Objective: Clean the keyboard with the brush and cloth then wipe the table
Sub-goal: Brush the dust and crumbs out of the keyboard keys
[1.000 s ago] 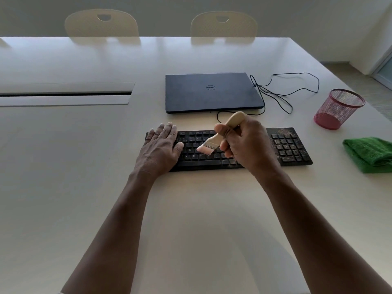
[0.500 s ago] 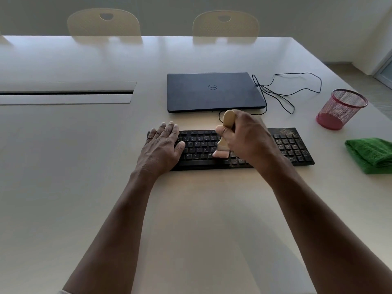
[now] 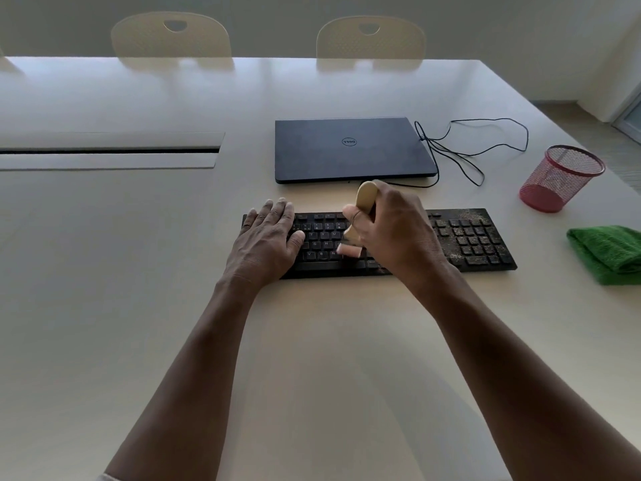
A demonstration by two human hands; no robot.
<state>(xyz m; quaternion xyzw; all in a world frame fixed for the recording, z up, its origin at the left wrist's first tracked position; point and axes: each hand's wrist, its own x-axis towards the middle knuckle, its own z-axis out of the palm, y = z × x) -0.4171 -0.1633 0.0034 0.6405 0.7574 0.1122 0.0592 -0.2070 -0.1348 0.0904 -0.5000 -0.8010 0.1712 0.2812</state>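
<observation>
Black keyboard (image 3: pixel 464 237) lies at centre frame on the pale desk (image 3: pixel 138 307), long side running left to right. Its right section, including the number pad, is covered in fine brownish specks.

Left hand (image 3: pixel 267 241) rests flat on the left end of the keyboard, fingers straight and slightly spread, thumb lying over the keys; it holds nothing.

Right hand (image 3: pixel 392 230) is curled round the pale wooden handle of the brush (image 3: pixel 366 199). The rounded handle end projects above the hand toward the top of the frame; the bristle end points down and meets the keys at mid-keyboard, just right of the left thumb. The bristles are blurred.

Green cloth (image 3: pixel 610 251), folded, lies on the desk at the right edge of the frame, beside the keyboard's right end and apart from it.

Closed dark laptop (image 3: pixel 347 151) sits above the keyboard in the frame. A thin black cable (image 3: pixel 485 154) loops on the desk to its right. Red mesh cup (image 3: pixel 562 178) stands at upper right, above the cloth. Two pale chair backs (image 3: pixel 170 36) show beyond the far desk edge at the top of the frame
</observation>
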